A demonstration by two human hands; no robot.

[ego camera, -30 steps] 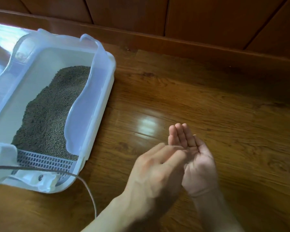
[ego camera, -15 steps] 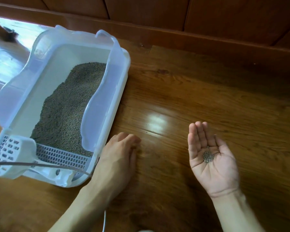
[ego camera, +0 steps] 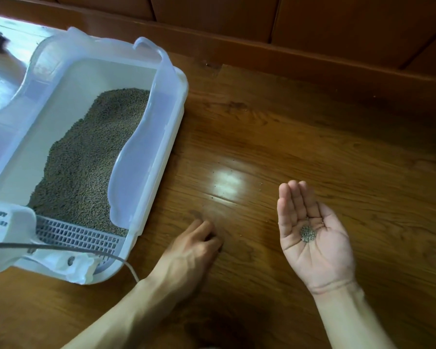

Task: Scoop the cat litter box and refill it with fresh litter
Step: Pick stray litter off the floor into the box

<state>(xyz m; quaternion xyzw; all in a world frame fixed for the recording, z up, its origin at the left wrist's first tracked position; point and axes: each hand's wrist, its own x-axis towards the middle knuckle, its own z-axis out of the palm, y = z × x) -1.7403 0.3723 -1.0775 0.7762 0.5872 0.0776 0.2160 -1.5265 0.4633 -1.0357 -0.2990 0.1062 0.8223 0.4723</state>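
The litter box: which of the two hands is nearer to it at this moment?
The left. The left hand is on the floor just right of the litter box at its near corner. The right hand is palm up with litter grains, farther right.

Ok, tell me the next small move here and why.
Probably pinch up the loose grains beside the left hand, whose fingers are curled on the floor, and add them to the little pile in the upturned right hand.
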